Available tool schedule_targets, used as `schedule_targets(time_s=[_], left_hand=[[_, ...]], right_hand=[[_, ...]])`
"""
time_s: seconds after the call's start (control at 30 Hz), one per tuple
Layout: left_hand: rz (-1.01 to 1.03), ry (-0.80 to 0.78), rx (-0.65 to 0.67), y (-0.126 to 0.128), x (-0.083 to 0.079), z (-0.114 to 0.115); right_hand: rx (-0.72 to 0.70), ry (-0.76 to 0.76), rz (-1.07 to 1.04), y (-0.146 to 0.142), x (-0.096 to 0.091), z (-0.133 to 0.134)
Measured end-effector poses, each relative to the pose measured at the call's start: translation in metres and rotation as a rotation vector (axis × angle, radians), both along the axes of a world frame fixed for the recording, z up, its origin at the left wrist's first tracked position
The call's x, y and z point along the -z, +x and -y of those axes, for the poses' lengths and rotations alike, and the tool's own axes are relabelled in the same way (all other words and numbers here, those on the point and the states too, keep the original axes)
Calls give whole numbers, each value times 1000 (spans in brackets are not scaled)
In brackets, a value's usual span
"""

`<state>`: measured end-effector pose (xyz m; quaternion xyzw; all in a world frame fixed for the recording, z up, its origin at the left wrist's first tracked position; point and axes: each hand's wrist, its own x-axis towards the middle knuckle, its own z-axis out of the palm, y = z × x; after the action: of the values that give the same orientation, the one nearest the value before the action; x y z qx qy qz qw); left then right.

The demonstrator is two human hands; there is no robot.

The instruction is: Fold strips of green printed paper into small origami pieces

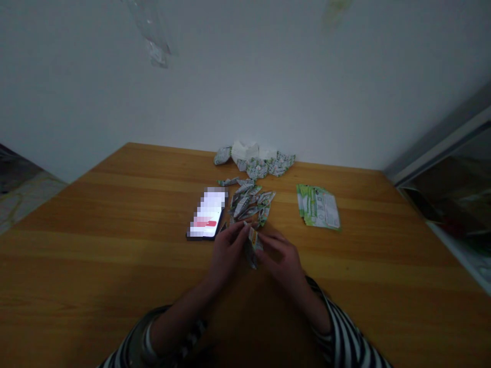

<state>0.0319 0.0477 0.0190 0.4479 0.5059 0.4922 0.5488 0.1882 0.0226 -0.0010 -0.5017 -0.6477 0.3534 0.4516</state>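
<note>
Between my two hands, low over the middle of the wooden table, is a small printed paper piece [253,244], white and green with a yellow-orange mark, partly folded. My left hand [227,251] pinches its left edge with thumb and fingertips. From the other side, my right hand [282,255] has its thumb and fingers closed on the same piece. Just beyond my fingers lies a loose pile of folded printed papers [245,200] in white, grey and green. My fingers hide part of the held piece and the near end of the pile.
A lit phone [207,213] lies left of the pile. To the right sits a stack of flat green-and-white printed sheets [319,207]. Crumpled papers [257,162] line the table's back edge by the wall [245,76]. A clear plastic piece [151,38] hangs on the wall.
</note>
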Motion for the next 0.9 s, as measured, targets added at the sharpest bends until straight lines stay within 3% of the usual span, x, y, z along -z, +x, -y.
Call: schedule_targets(time_s=[0.17,0.33,0.7,0.9], left_hand=[[-73,13,64,1,10,3],[-112,29,61,4,9,5],[-193,217,106,6,16,9],[-553,255,77,-1,9,8]], right_hand=[[24,-53,4,-7,1,4],[2,-11,6,-8,-2,4],[17,20,18,-6,-2,2],[132,103,150,-7,-4,11]])
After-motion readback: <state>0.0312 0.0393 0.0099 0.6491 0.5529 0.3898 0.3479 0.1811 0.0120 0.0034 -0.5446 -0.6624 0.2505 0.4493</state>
